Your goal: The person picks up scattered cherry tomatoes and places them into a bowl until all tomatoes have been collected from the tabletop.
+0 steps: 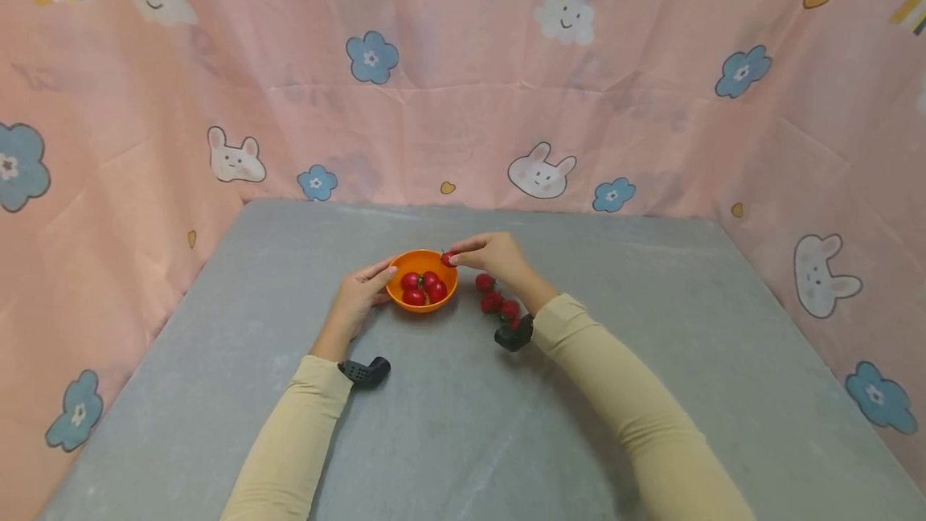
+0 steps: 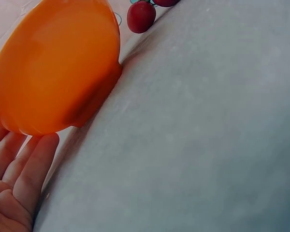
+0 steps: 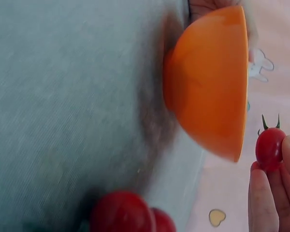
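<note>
An orange bowl (image 1: 422, 261) stands on the grey table with several red cherry tomatoes (image 1: 436, 291) inside. My left hand (image 1: 354, 301) holds the bowl's left side, its thumb over the rim; the left wrist view shows its fingers (image 2: 31, 174) against the outer wall. Between thumb and fingertips, my right hand (image 1: 497, 257) pinches a cherry tomato (image 3: 269, 149) with a green stem end. That tomato is at the bowl's right rim, in the head view. More cherry tomatoes (image 1: 491, 301) lie on the table right of the bowl, partly hidden by the right wrist.
The grey table (image 1: 448, 424) meets a pink curtain (image 1: 434, 127) printed with rainbows, rabbits and flowers at the back and both sides. A black wrist device (image 1: 366, 373) sits on the left forearm, another black device (image 1: 514, 334) on the right.
</note>
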`<state>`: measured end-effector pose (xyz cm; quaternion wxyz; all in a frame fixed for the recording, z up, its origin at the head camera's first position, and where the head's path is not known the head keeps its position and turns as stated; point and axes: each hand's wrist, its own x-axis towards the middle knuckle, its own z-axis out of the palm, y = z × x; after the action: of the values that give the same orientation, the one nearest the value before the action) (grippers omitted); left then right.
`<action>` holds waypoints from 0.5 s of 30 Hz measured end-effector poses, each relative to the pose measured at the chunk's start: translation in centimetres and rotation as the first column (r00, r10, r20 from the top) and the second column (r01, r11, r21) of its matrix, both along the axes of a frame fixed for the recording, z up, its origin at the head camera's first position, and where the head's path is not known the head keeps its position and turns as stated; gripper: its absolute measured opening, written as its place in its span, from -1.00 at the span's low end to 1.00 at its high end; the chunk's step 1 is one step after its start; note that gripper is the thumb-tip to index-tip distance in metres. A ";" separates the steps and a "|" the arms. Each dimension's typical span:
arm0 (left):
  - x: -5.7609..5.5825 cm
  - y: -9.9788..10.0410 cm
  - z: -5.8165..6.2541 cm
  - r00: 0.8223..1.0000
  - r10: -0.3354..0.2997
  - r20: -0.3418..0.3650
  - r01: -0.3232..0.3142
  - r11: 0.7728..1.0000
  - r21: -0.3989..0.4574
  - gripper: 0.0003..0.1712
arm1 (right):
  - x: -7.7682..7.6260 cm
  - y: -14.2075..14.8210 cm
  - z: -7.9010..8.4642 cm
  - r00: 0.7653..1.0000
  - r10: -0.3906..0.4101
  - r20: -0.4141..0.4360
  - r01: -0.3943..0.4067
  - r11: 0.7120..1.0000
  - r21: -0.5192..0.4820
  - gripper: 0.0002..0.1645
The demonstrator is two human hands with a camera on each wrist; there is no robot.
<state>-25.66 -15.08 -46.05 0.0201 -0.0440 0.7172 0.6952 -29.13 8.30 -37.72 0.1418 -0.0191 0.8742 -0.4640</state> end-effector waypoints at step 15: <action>-0.1 0.0 0.0 1.000 -0.012 -0.002 0.012 1.000 0.002 -0.38 | -0.3 -2.9 -1.1 0.999 -0.007 -0.036 0.005 0.998 -0.061 -0.74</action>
<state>-25.73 -15.10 -46.04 0.0239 -0.0389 0.7167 0.6958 -29.46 5.42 -38.78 0.1239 -0.0293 0.8621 -0.4906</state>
